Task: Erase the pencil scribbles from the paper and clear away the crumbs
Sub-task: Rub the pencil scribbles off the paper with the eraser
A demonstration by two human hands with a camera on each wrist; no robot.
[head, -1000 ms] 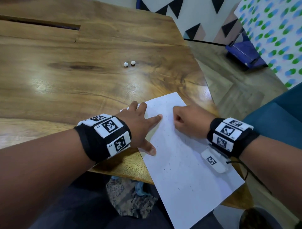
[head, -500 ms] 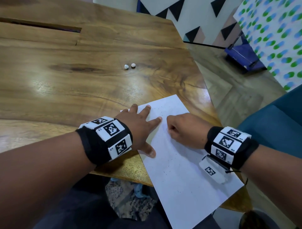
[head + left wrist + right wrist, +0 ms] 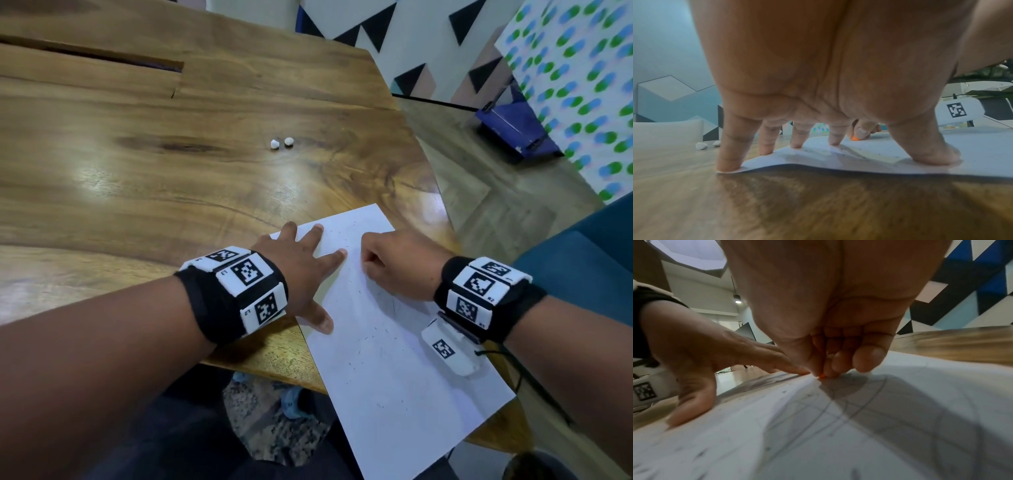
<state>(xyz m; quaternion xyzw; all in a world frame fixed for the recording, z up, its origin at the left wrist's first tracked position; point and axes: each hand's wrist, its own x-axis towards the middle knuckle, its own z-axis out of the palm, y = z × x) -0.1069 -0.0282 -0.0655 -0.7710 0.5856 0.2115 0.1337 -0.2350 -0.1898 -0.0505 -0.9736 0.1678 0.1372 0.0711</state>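
1. the right hand point(image 3: 399, 263) has its fingers curled tight, and the fingertips point(image 3: 830, 368) pinch a small orange eraser point(image 3: 821, 376); only its tip shows, pressed onto the paper point(image 3: 394, 359) near the far end of the sheet.
2. the left hand point(image 3: 298, 270) lies spread, with straight fingers point(image 3: 729, 146) and the thumb pressing the sheet's left edge down; it grips nothing.
3. the eraser looks tiny and likely soft and grippy, so i judge a fingertip pinch close to its working tip suits it; held higher up, it would probably bend or slip out.
4. the paper is thin and limp: in the left wrist view its edge humps up between the pressing fingers. it will likely wrinkle or tear if rubbed toward an unpinned side, so it is best held flat just beside the rubbing spot.
5. faint pencil scribbles point(image 3: 859, 404) are visible on the sheet in front of the right wrist, and dark crumbs point(image 3: 356, 363) speckle the near half; they look light enough to brush off.
6. the sheet lies at the wooden table point(image 3: 171, 192) corner, its near end hanging over the edge. two small white lumps point(image 3: 281, 143) sit well apart, farther up the table.
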